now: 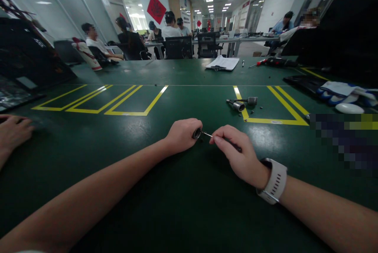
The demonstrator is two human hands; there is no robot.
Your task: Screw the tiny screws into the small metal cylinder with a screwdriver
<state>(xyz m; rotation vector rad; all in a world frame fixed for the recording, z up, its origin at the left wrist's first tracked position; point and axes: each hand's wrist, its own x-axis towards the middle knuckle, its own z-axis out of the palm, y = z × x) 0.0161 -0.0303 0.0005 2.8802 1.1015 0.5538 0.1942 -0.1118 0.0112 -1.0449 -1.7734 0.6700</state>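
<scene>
My left hand (182, 136) is closed around a small metal cylinder (197, 133), whose round open end faces right. From the right, my right hand (234, 150), with a pale watch band on the wrist, pinches a thin tool (207, 134) with a light metal shaft. The shaft's far end reaches the cylinder's open end; whether it touches is too small to tell. Beyond my right hand, two similar metal cylinders (238, 106) (252, 101) with dark stems lie on the green table (165, 205), with several tiny dark parts beside them.
Yellow tape (126, 114) outlines boxes on the table. Another person's hand (16, 130) rests at the left edge. A clipboard with papers (223, 63), a red-and-black screwdriver (260, 62), gloves (345, 89) and a white oval object (350, 108) lie farther back. People sit beyond.
</scene>
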